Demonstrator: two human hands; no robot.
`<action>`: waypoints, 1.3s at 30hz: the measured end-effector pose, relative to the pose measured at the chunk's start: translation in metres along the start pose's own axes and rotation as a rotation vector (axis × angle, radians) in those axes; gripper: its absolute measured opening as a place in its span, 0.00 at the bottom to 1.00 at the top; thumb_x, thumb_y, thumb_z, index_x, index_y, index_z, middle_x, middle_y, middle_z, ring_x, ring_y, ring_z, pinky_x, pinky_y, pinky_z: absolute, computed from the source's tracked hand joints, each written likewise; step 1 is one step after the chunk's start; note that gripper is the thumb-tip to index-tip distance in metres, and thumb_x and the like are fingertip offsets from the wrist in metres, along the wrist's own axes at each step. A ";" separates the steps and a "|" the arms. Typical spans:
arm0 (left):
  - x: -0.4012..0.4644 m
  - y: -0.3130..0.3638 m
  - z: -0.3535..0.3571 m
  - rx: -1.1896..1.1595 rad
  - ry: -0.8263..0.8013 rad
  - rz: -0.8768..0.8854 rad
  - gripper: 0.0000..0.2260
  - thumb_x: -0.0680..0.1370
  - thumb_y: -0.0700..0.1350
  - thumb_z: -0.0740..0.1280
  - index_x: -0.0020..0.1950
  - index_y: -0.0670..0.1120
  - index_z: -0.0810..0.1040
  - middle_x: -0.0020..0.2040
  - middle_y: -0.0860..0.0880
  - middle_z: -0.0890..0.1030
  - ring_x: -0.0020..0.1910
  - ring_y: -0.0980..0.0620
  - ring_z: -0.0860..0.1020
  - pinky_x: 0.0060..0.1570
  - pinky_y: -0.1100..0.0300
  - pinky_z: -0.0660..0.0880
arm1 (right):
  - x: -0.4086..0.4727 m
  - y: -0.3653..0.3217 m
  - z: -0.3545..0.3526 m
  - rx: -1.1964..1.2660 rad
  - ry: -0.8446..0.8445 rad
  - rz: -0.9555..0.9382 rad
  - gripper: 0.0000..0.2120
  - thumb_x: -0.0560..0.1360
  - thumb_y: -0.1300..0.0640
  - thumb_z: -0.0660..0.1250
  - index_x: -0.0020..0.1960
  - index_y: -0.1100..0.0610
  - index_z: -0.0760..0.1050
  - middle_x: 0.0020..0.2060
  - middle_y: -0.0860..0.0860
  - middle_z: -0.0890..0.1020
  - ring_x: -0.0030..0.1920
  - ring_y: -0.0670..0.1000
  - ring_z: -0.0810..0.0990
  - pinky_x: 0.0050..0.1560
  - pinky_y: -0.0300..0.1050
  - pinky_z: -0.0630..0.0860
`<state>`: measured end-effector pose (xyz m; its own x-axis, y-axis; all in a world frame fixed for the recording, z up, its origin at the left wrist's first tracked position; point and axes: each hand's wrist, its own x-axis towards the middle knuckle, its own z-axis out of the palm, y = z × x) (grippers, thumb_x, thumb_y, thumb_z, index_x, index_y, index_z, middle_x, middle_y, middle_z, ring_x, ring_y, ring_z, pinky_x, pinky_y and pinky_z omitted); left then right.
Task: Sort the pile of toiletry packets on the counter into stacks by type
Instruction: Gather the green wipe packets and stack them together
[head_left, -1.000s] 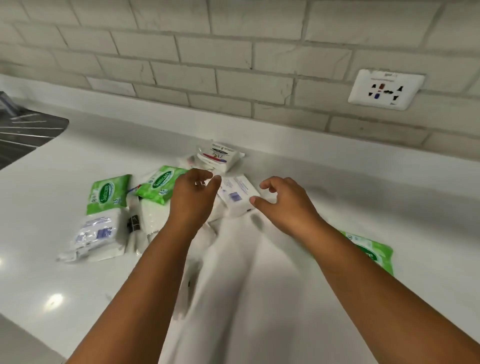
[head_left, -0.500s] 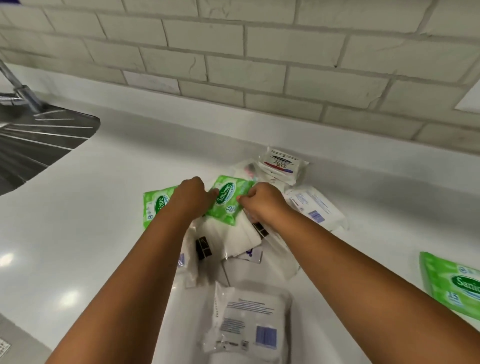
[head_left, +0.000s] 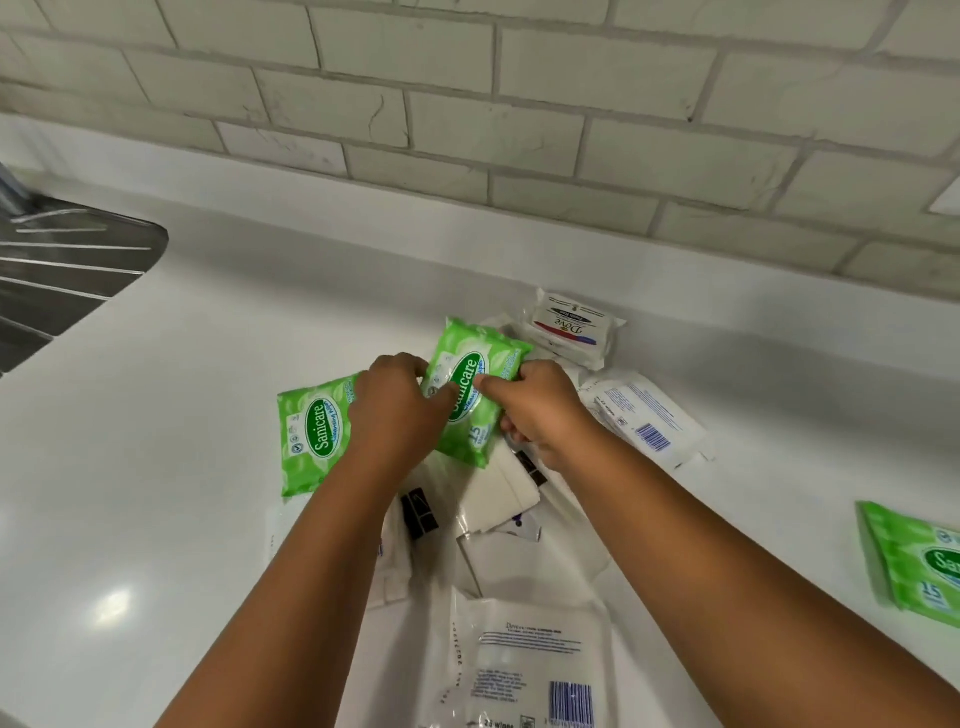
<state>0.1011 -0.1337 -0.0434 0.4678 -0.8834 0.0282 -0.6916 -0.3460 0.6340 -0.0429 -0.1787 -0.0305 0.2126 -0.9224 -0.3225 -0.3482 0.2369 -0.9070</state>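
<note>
Both hands on one green Sanicare packet (head_left: 470, 392) atop the pile.
We see left hand (head_left: 397, 410) and right hand (head_left: 537, 410) pinching its side edges, fingers curled; long axis runs 1-to-7 o'clock, "15" end toward 6, counter (head_left: 171, 457) centre.

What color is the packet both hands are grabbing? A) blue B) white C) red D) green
D: the left hand and the right hand each pinch a side of the green Sanicare packet, which sits above the white packets in the pile.
</note>
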 end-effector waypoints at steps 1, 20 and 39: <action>-0.003 0.002 -0.001 -0.071 0.028 0.022 0.16 0.70 0.57 0.69 0.52 0.50 0.77 0.52 0.47 0.79 0.52 0.42 0.78 0.49 0.44 0.77 | -0.005 -0.001 -0.004 0.073 -0.032 0.029 0.08 0.74 0.55 0.71 0.45 0.60 0.78 0.31 0.56 0.79 0.25 0.50 0.73 0.25 0.41 0.69; -0.127 0.144 0.078 -1.189 -0.394 -0.155 0.11 0.78 0.38 0.68 0.60 0.42 0.74 0.53 0.43 0.83 0.50 0.46 0.84 0.42 0.58 0.81 | -0.113 0.059 -0.157 0.803 0.138 0.024 0.06 0.76 0.55 0.69 0.50 0.57 0.79 0.37 0.52 0.83 0.31 0.47 0.78 0.29 0.36 0.74; -0.208 0.257 0.216 -0.556 -0.531 -0.028 0.09 0.72 0.46 0.75 0.45 0.41 0.80 0.37 0.46 0.79 0.35 0.49 0.78 0.40 0.51 0.78 | -0.181 0.194 -0.366 0.298 0.578 0.144 0.07 0.72 0.58 0.74 0.45 0.58 0.76 0.38 0.54 0.81 0.30 0.50 0.77 0.30 0.40 0.72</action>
<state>-0.2924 -0.1074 -0.0534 0.0566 -0.9586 -0.2792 -0.2395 -0.2845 0.9283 -0.4832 -0.0777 -0.0490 -0.3700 -0.8706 -0.3243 -0.0518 0.3679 -0.9284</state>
